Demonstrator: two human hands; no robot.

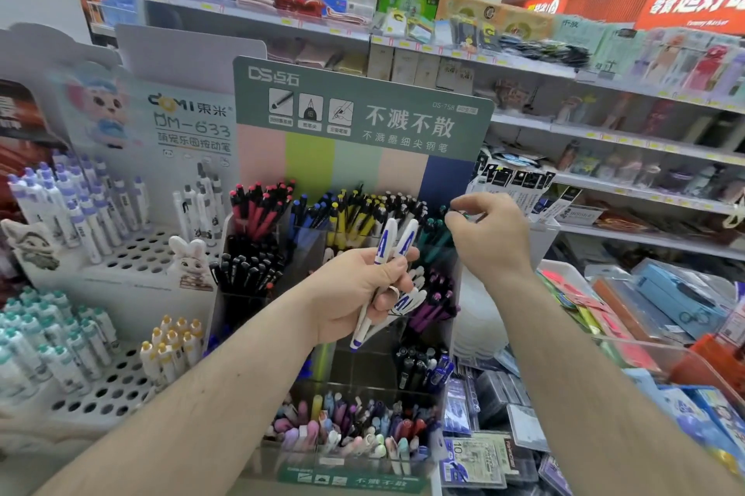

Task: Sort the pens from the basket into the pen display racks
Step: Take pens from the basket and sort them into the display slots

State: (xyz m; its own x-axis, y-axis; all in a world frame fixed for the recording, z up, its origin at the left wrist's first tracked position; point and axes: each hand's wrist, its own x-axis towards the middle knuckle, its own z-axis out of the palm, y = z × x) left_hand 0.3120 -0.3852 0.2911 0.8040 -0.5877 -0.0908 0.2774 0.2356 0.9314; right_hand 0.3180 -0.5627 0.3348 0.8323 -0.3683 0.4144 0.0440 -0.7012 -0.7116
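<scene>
My left hand (361, 294) grips a bundle of white pens with blue markings (393, 243) in front of the green tiered pen rack (358, 120). My right hand (490, 231) is raised at the rack's top right and pinches the top of a teal pen (437, 237) that stands among other teal pens in the rightmost upper compartment. The rack's upper row holds red, blue, yellow and black pens (262, 209). Lower tiers hold black, purple and pastel pens (350, 429). No basket is in view.
A white rack with hole rows (133, 253) on the left holds purple-capped, teal-capped and yellow-capped pens. Store shelves with packaged goods (604, 132) run behind and to the right. Boxed stationery (681, 302) lies at the lower right.
</scene>
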